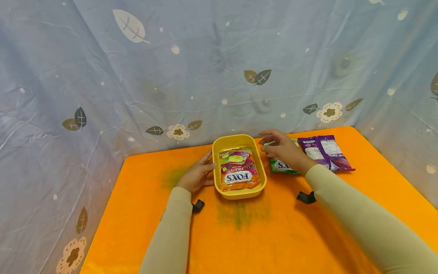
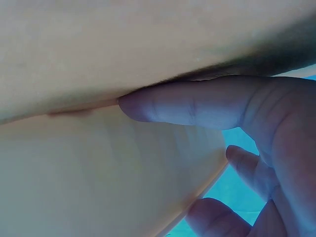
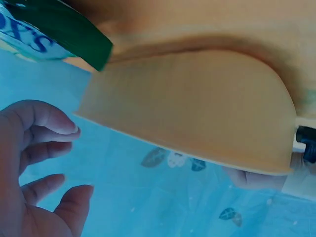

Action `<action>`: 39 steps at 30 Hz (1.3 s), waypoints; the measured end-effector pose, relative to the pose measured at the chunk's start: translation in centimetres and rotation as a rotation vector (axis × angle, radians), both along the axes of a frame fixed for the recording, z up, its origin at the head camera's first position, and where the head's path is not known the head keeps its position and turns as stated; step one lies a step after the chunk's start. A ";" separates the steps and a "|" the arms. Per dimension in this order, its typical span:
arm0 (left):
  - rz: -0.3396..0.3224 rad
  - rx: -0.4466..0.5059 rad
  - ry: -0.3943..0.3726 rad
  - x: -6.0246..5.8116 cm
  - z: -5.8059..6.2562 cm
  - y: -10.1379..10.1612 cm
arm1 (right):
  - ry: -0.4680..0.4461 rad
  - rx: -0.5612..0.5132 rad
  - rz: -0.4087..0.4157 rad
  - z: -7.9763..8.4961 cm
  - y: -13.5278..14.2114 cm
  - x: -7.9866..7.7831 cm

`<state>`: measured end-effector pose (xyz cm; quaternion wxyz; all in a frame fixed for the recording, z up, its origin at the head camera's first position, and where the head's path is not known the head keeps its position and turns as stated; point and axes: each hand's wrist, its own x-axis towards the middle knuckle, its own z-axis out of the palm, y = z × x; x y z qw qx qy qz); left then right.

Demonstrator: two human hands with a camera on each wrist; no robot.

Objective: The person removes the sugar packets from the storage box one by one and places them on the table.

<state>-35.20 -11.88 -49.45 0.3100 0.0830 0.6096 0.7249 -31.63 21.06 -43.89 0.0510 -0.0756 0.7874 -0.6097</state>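
Well, from where I stand, 1 shiny red-and-orange candy bag marked FOX'S and FRUITS (image 1: 237,169) lies flat inside the yellow rectangular plastic tray with rounded corners (image 1: 239,196), on the far part of the orange table (image 1: 239,243). The person's left hand (image 1: 196,176) rests spread fingers against the tray's left wall, thumb up at the rim; I'd call it a steadying touch. The right hand (image 1: 284,150) hovers just off the tray's right side, fingers loosely curved and apart, nothing between them. Beneath it, partly hidden, is a shiny green FOX'S bag (image 1: 282,166), with shiny purple printed packaging (image 1: 330,150) to its right; I can't tell whether that is 1 bag or 2.

I take the step in hand to be loading the tray, with 1 bag in and the green and purple ones outside. If the green bag is to join it, the next move calls for the right hand to lower, pinch an edge and lift it over the right rim. The red-and-orange bag covers much of the tray's floor, so another would probably have to lie on top.
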 end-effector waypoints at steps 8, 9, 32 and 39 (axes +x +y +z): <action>-0.012 0.003 0.010 -0.1 0.0 0.0 | -0.022 -0.118 0.043 1.0 -2.7 0.3; -0.011 0.000 0.009 -0.1 0.1 0.0 | -0.026 -0.128 0.055 1.0 -3.0 0.3; 0.000 -0.006 -0.010 -0.3 0.0 -0.2 | -0.114 0.058 0.001 0.7 -8.3 1.1; -0.013 0.000 -0.014 0.0 0.0 -0.2 | -0.101 0.149 -0.120 -0.7 -9.7 1.0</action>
